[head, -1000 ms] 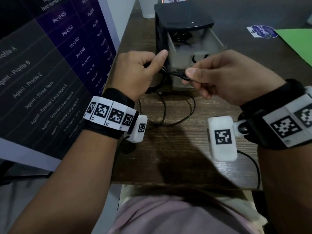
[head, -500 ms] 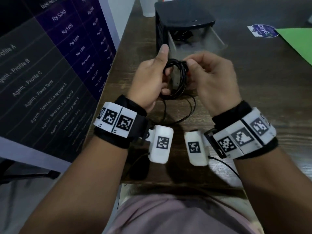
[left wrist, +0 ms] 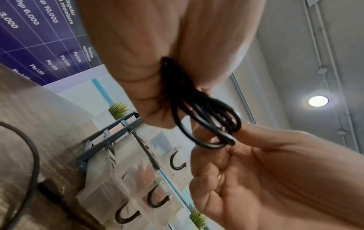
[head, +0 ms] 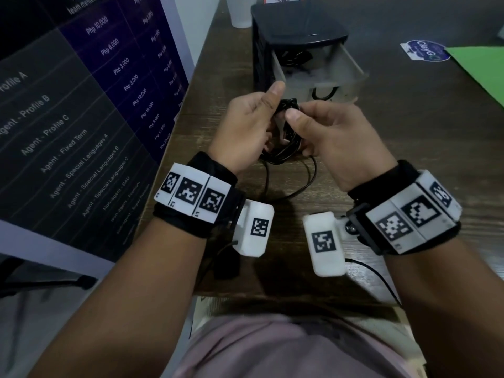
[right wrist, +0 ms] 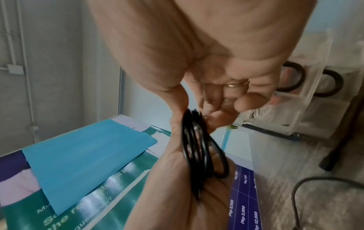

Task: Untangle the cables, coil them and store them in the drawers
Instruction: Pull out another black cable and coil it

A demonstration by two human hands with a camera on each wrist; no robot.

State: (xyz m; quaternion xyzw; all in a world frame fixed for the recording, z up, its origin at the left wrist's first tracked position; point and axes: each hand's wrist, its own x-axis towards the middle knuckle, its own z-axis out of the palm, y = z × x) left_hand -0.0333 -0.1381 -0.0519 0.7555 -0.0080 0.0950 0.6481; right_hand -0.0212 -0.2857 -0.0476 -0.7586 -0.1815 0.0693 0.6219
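Your left hand (head: 246, 124) curls its grip around a bundle of black cable (head: 283, 148) held above the surface (head: 409, 159), just in front of the small drawer unit (head: 294, 45), while your right hand (head: 327, 132) pinches the loops from the other side with thumb and fingertips. The cable looks light, thin and springy, so it will likely try to unwind; hold across all the loops at one point, not on a single strand, and mind the loose tail (head: 300, 186) trailing onto the surface. The top drawer (head: 351, 69) stands pulled out on the far side, already holding dark cable.
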